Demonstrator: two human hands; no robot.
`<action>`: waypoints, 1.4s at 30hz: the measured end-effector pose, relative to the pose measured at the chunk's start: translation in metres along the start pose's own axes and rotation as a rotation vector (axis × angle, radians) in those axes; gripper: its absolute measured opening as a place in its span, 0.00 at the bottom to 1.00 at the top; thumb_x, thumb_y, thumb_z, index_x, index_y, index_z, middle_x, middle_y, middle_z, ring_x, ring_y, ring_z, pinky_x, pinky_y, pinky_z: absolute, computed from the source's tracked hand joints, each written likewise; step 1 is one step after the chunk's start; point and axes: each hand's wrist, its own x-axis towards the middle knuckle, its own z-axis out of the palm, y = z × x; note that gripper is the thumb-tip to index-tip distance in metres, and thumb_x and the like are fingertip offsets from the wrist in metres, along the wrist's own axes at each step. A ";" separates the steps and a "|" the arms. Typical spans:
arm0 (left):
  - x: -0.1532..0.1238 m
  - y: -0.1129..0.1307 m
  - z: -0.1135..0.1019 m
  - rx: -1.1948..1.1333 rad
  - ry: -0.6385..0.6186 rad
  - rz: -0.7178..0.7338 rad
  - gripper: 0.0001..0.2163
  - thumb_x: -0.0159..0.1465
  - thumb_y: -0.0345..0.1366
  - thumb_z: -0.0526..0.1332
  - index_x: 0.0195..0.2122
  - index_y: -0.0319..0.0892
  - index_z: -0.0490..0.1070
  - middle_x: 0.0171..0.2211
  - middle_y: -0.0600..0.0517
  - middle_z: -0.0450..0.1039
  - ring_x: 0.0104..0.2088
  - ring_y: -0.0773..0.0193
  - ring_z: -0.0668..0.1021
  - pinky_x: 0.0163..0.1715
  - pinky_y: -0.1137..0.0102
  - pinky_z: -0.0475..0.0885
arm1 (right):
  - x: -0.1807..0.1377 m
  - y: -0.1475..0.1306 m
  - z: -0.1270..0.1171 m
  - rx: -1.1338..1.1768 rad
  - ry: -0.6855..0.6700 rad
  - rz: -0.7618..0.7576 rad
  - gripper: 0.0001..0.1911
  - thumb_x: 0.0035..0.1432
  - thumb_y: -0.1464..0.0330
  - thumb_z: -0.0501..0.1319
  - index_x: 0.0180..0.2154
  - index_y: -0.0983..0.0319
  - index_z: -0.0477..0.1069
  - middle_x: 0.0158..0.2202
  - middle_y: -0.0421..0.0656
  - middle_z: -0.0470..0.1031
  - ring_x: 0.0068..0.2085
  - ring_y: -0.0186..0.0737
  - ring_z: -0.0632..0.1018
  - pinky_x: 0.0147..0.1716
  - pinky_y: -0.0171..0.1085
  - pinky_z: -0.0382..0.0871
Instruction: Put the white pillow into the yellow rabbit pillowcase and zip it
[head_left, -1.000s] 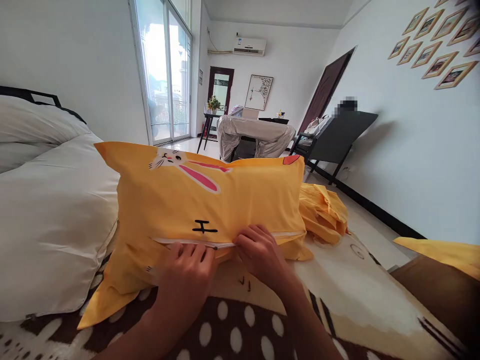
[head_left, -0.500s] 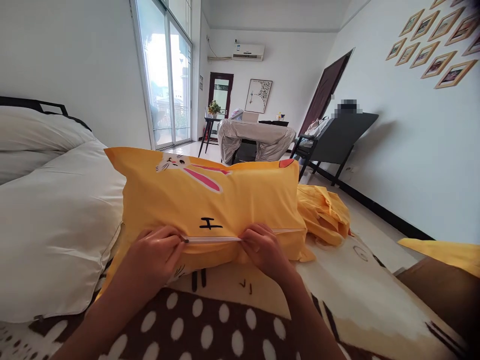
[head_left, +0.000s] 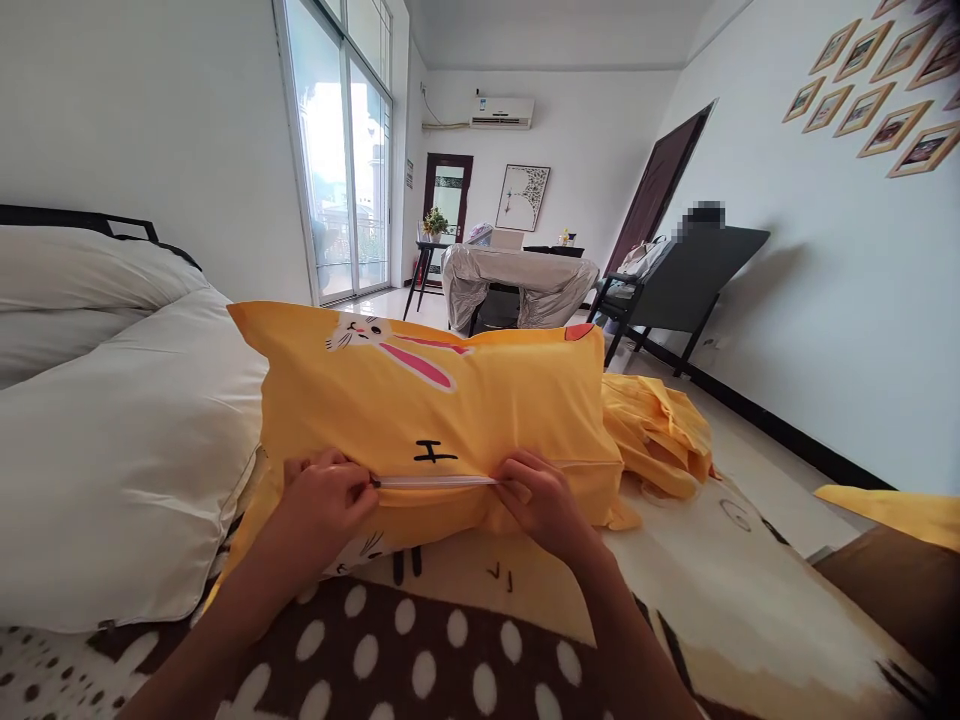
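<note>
A yellow pillowcase point(head_left: 510, 400) with a white rabbit print and black marks stands plump on the bed in front of me. A white zipper point(head_left: 435, 482) runs along its lower front, drawn straight between my hands. My left hand point(head_left: 330, 505) is closed at the zipper's left end, beside a small dark slider point(head_left: 376, 484). Its fingertips are partly hidden, so whether they grip the slider or just the fabric edge is unclear. With thumb and fingers pinched together, my right hand point(head_left: 538, 500) holds the zipper edge farther right.
White pillows point(head_left: 142, 440) are piled at the left. Crumpled yellow cloth point(head_left: 660, 430) lies right of the pillowcase, on a patterned brown-and-cream bedspread point(head_left: 420, 640). More yellow cloth point(head_left: 892, 508) shows at the right edge. Farther back, a person sits in a dark chair point(head_left: 697, 285) near a covered table point(head_left: 517, 265).
The whole view has shifted slightly, so things sit a little farther right. Both hands keep their hold along the zipper, and the stretch between them looks about the same.
</note>
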 end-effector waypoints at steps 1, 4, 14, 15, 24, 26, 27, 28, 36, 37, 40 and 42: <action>-0.001 -0.003 -0.001 0.030 0.035 0.007 0.14 0.60 0.33 0.52 0.19 0.42 0.71 0.25 0.53 0.76 0.33 0.62 0.76 0.34 0.66 0.57 | 0.000 0.000 0.000 0.005 0.000 0.003 0.06 0.61 0.72 0.57 0.30 0.59 0.68 0.30 0.41 0.72 0.34 0.39 0.73 0.34 0.35 0.65; -0.004 -0.013 -0.008 0.039 -0.007 0.000 0.15 0.60 0.35 0.52 0.20 0.43 0.73 0.27 0.53 0.77 0.30 0.64 0.75 0.35 0.66 0.57 | 0.000 0.000 0.000 0.012 -0.005 0.007 0.07 0.61 0.72 0.57 0.30 0.59 0.68 0.30 0.42 0.73 0.34 0.39 0.73 0.34 0.35 0.65; 0.005 -0.029 -0.035 -0.011 -0.178 -0.130 0.15 0.58 0.38 0.51 0.19 0.43 0.72 0.21 0.55 0.74 0.23 0.66 0.71 0.28 0.70 0.60 | 0.001 -0.003 -0.001 0.014 -0.014 0.001 0.07 0.62 0.71 0.57 0.30 0.59 0.68 0.30 0.42 0.72 0.33 0.38 0.73 0.33 0.35 0.65; 0.004 -0.027 -0.035 -0.005 -0.163 -0.130 0.15 0.59 0.38 0.51 0.20 0.44 0.73 0.22 0.54 0.75 0.24 0.65 0.72 0.29 0.69 0.60 | 0.001 -0.003 0.000 0.015 -0.010 -0.003 0.07 0.62 0.71 0.57 0.30 0.59 0.68 0.30 0.42 0.72 0.33 0.38 0.73 0.33 0.35 0.65; -0.017 -0.007 -0.011 0.299 0.178 0.062 0.16 0.62 0.30 0.50 0.19 0.42 0.69 0.26 0.53 0.75 0.32 0.61 0.74 0.37 0.60 0.53 | 0.001 -0.001 -0.001 0.004 -0.013 0.000 0.08 0.62 0.72 0.57 0.29 0.60 0.66 0.29 0.41 0.70 0.33 0.38 0.71 0.32 0.34 0.64; -0.017 -0.009 -0.011 0.281 0.149 0.022 0.15 0.62 0.31 0.51 0.21 0.43 0.72 0.27 0.53 0.75 0.32 0.61 0.75 0.38 0.61 0.53 | 0.001 -0.002 -0.001 0.000 -0.016 -0.005 0.08 0.61 0.72 0.57 0.28 0.60 0.66 0.29 0.41 0.70 0.33 0.38 0.71 0.32 0.34 0.63; -0.017 -0.011 -0.013 0.272 0.135 -0.006 0.15 0.62 0.32 0.51 0.22 0.43 0.73 0.29 0.53 0.76 0.33 0.61 0.75 0.38 0.61 0.53 | 0.002 -0.003 -0.001 -0.003 -0.017 -0.007 0.08 0.61 0.72 0.57 0.28 0.60 0.65 0.29 0.41 0.70 0.33 0.38 0.71 0.32 0.34 0.63; -0.016 -0.012 -0.015 0.264 0.112 -0.035 0.15 0.62 0.33 0.51 0.22 0.43 0.73 0.30 0.52 0.77 0.34 0.60 0.75 0.38 0.61 0.54 | 0.002 -0.003 -0.001 -0.006 -0.017 -0.008 0.08 0.61 0.73 0.57 0.28 0.60 0.65 0.29 0.41 0.69 0.32 0.38 0.71 0.32 0.34 0.63; 0.006 -0.027 -0.036 0.098 -0.220 -0.248 0.14 0.58 0.38 0.51 0.22 0.42 0.73 0.28 0.50 0.77 0.31 0.60 0.75 0.33 0.68 0.60 | 0.001 -0.004 0.001 0.005 -0.022 -0.020 0.09 0.61 0.73 0.57 0.28 0.60 0.65 0.29 0.41 0.70 0.33 0.38 0.71 0.32 0.34 0.63; 0.008 -0.030 -0.037 0.098 -0.221 -0.272 0.14 0.58 0.38 0.51 0.24 0.42 0.75 0.30 0.49 0.78 0.32 0.60 0.75 0.34 0.68 0.61 | 0.001 -0.003 0.002 0.009 -0.019 -0.021 0.09 0.61 0.73 0.57 0.28 0.60 0.65 0.29 0.41 0.70 0.33 0.38 0.71 0.33 0.34 0.63; 0.010 -0.041 -0.039 0.121 -0.234 -0.319 0.15 0.57 0.41 0.51 0.28 0.41 0.76 0.32 0.48 0.79 0.35 0.58 0.76 0.34 0.68 0.61 | 0.000 -0.003 0.003 0.019 -0.021 -0.024 0.08 0.61 0.73 0.57 0.29 0.60 0.66 0.29 0.41 0.70 0.34 0.38 0.71 0.33 0.34 0.63; 0.010 -0.046 -0.037 0.155 -0.260 -0.350 0.16 0.57 0.42 0.50 0.27 0.41 0.76 0.32 0.48 0.78 0.34 0.57 0.75 0.35 0.67 0.61 | 0.001 -0.004 0.004 0.026 -0.034 -0.031 0.08 0.62 0.72 0.57 0.29 0.60 0.66 0.29 0.41 0.70 0.34 0.38 0.71 0.32 0.34 0.62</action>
